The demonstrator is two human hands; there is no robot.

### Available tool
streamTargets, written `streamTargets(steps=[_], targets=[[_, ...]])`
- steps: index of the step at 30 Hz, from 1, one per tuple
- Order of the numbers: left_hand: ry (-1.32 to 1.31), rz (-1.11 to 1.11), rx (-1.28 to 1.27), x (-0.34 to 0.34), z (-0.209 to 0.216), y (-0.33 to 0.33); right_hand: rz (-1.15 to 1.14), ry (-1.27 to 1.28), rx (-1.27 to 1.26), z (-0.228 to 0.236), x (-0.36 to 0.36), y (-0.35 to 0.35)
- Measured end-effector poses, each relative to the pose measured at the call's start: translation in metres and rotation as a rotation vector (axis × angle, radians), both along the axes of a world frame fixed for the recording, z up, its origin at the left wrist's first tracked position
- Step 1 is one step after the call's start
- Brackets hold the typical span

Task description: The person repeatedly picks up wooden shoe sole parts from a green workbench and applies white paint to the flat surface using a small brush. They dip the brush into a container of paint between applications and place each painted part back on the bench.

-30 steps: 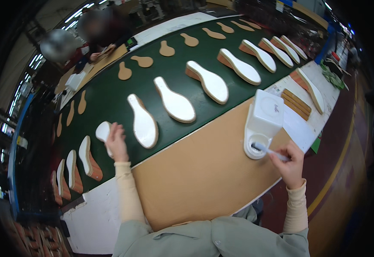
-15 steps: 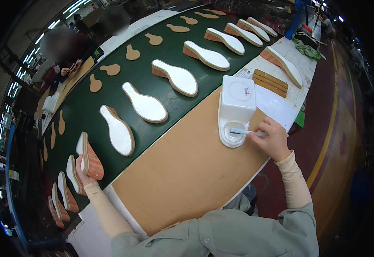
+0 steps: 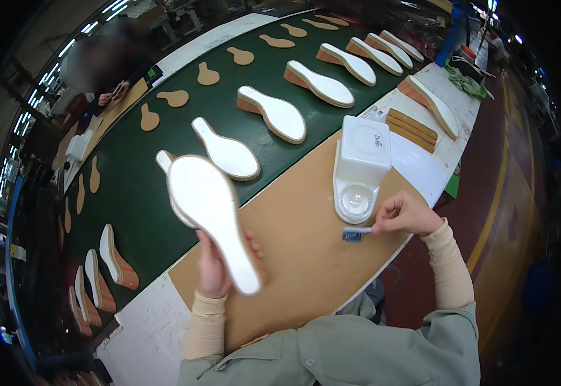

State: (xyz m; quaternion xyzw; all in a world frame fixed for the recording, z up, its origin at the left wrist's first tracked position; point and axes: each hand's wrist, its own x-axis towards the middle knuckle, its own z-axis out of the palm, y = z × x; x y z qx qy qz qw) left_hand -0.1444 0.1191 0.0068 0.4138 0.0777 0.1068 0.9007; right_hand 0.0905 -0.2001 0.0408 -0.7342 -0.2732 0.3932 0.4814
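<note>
My left hand [image 3: 213, 267] grips a wedge shoe sole [image 3: 211, 199] from beneath, its white top facing up and its narrow heel end toward me. It is held above the brown board [image 3: 287, 283], over the belt's edge. Between the fingertips of my right hand [image 3: 407, 215] is a toothbrush [image 3: 353, 235], its blue bristles hanging over the board. Just beyond the brush stands a white dispenser [image 3: 362, 151] with a round cup [image 3: 357, 201] of clear-looking liquid at its front. The brush is apart from both the cup and the sole.
On the green belt [image 3: 132, 206] stand several white-topped wedge soles [image 3: 274, 116], with flat tan insoles [image 3: 176, 98] along the far side. Brown bars [image 3: 412, 128], another sole [image 3: 431, 106] and a green cloth [image 3: 465, 82] lie at the right. Across the belt, a person's hands [image 3: 114, 93] hold something.
My left hand has lifted the wedge sole off the belt's left side and brought it right, turning its white top up. My right hand has drawn the toothbrush out of the cup toward me.
</note>
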Motion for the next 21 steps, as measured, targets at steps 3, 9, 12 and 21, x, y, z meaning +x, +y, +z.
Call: streamTargets(steps=[3,9,12,21], targets=[[0.033,-0.064,0.06,0.007,-0.004,-0.025,0.025,0.194,0.193,0.042,-0.036,0.035],[0.083,0.137,0.18,0.013,-0.006,-0.054,-0.072,-0.586,0.375,0.081,-0.079,0.088],[0.053,0.174,0.145,0.012,0.001,-0.059,-0.098,-0.856,0.432,0.074,-0.089,0.1],[0.082,0.316,0.253,0.016,-0.005,-0.054,-0.182,-1.265,0.466,0.074,-0.126,0.104]])
